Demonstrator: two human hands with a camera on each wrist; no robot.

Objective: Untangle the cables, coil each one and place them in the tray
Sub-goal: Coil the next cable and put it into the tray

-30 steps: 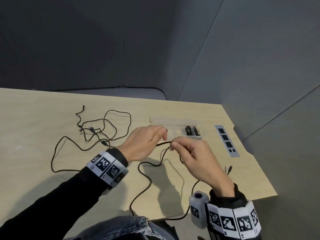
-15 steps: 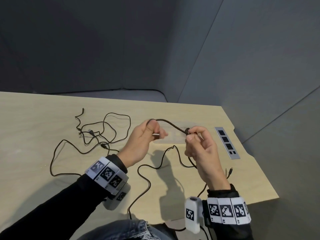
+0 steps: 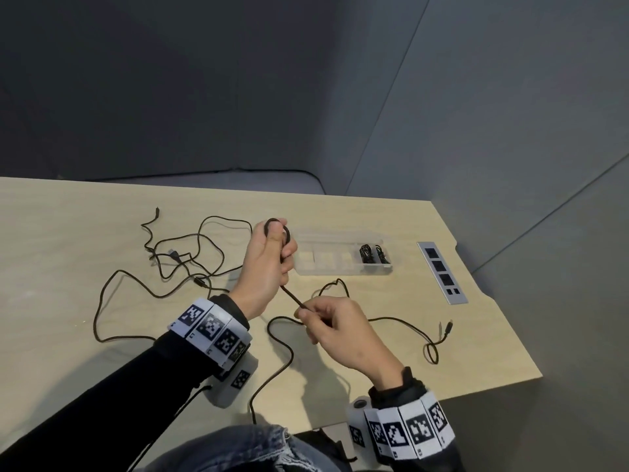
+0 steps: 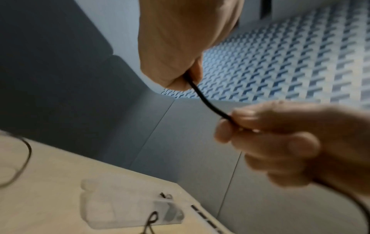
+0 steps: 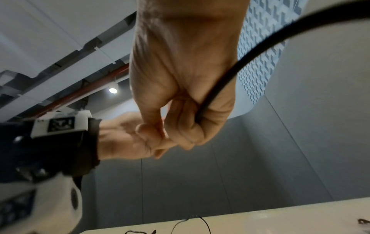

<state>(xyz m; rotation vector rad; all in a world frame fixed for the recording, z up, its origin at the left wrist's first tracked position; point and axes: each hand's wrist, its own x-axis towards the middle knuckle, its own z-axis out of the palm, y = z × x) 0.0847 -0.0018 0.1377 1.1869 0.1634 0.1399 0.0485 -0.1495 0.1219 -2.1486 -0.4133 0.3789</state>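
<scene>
Above the worktop (image 3: 442, 352), both my hands grip one black cable (image 3: 292, 296): left hand (image 3: 269, 264) holding its coil, right hand (image 3: 335, 327) pinching slack to wrap next.

Thin black cable (image 3: 292, 296) trails loose across table; clear tray (image 3: 340, 269) holds two coils

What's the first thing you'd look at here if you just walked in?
The two hands in the middle, above the table: the left hand grips a small loop of a black cable, and the right hand pinches the same cable a little lower. Next, the messy tangle of cables spread on the left. Behind the hands sits a clear tray with two coiled cables at its right end.
</scene>
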